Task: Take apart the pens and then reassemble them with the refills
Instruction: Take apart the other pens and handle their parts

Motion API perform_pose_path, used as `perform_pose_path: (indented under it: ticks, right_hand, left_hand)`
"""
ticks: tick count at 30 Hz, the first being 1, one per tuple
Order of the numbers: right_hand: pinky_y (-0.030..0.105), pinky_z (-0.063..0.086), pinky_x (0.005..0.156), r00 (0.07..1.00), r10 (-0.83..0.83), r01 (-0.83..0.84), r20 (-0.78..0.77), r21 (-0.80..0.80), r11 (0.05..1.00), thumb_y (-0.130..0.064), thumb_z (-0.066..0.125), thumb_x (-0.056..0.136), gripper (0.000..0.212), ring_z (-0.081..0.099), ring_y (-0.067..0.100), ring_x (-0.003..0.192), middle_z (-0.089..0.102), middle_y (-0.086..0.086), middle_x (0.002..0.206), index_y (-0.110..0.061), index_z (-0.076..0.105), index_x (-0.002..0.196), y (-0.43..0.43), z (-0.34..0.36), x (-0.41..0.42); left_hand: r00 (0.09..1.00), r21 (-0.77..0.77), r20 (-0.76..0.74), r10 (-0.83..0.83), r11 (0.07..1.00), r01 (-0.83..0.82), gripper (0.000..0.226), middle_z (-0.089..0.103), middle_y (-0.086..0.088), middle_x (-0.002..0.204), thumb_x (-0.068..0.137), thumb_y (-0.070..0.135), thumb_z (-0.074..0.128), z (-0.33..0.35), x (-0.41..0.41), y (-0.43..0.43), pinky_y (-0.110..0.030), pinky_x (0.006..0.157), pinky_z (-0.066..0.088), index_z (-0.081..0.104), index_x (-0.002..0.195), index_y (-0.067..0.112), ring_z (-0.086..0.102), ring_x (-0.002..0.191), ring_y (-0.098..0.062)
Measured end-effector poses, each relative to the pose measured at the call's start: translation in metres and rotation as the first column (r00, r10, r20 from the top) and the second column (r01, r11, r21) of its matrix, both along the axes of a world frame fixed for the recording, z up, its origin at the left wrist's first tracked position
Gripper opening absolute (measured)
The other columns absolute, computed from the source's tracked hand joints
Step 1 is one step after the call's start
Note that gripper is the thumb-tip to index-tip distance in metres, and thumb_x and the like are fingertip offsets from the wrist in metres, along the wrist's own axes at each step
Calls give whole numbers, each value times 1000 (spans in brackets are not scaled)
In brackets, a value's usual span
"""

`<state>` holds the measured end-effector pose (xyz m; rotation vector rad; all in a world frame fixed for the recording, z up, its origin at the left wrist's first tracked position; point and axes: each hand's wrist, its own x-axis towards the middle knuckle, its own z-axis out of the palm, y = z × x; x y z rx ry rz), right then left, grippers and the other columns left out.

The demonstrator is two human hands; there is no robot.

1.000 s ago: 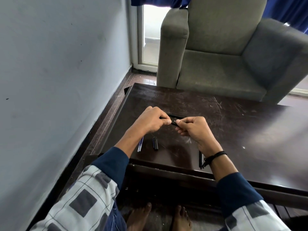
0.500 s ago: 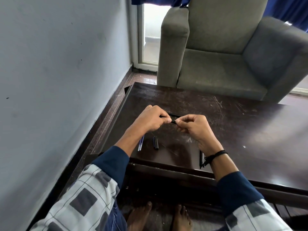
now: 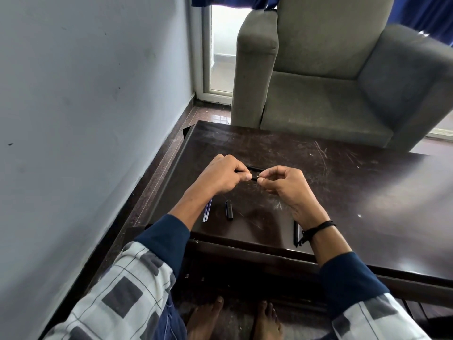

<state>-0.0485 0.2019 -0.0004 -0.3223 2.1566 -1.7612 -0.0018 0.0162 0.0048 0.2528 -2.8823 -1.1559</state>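
No brand, label or writing reads anywhere here, not on the pen parts, not on the furniture. Count the hands: two, both raised just over the dark wooden table (image 3: pixel 343 182). The left hand (image 3: pixel 221 176) is curled into a fist around a black pen barrel (image 3: pixel 255 178), of which only a short stub pokes out past the thumb. The right hand (image 3: pixel 285 185) pinches the tip of that stub between thumb and forefinger; what exactly sits between those fingertips is too small to make out. Just beyond the knuckles, at twelve o'clock from the grip, a black strip (image 3: pixel 256 168) lies on the table, mostly hidden; I cannot tell what it is.

Loose pieces on the tabletop, counted: two thin blue refills (image 3: pixel 207 213) lying side by side at seven o'clock from the hands, their upper ends covered by the left forearm; one short black pen cap (image 3: pixel 228 210) just to their right; and one black pen (image 3: pixel 296 233) near the front edge at five o'clock, partly behind the right wrist with its black cord bracelet (image 3: pixel 317 228). One grey armchair (image 3: pixel 343 77) stands past the table's far edge, its top cut off by the frame. Two bare feet (image 3: pixel 235 320) show below the table.
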Motion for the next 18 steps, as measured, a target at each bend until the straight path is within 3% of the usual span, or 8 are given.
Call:
perform_pose_path:
  ticks: [5,8,11,18]
  right_hand:
    - [25,56,66,999,-34,33,42,19,999,-25,77,90,17,65,13,67,73,5,75,-8,73,90,-3,-2,2]
    - [22,54,61,999,-24,23,36,35,999,-16,73,92,13,64,14,64,72,7,71,-5,73,86,-3,-3,1]
    - [26,52,65,1000,-6,6,16,16,1000,-10,77,88,6,63,16,67,72,7,71,-5,74,86,0,-2,0]
    - [21,55,63,999,-2,1,49,32,999,-25,75,91,20,66,11,67,74,6,77,-6,74,93,-4,-1,4]
  left_hand:
    - [1000,-5,-2,-5,1000,5,17,75,2,107,93,37,71,1,0,0,-45,99,52,80,106,29,61,108,-13]
    - [1000,-2,14,-11,1000,11,17,74,2,112,93,38,72,-2,-1,0,-47,104,49,79,107,32,58,118,-16]
    - [1000,1,22,-12,1000,12,15,74,4,114,92,38,72,-2,-1,-1,-49,106,48,79,106,35,56,122,-17]
    - [1000,-9,20,-5,1000,5,17,73,3,109,93,39,70,-1,0,0,-48,102,50,79,106,34,59,116,-17]
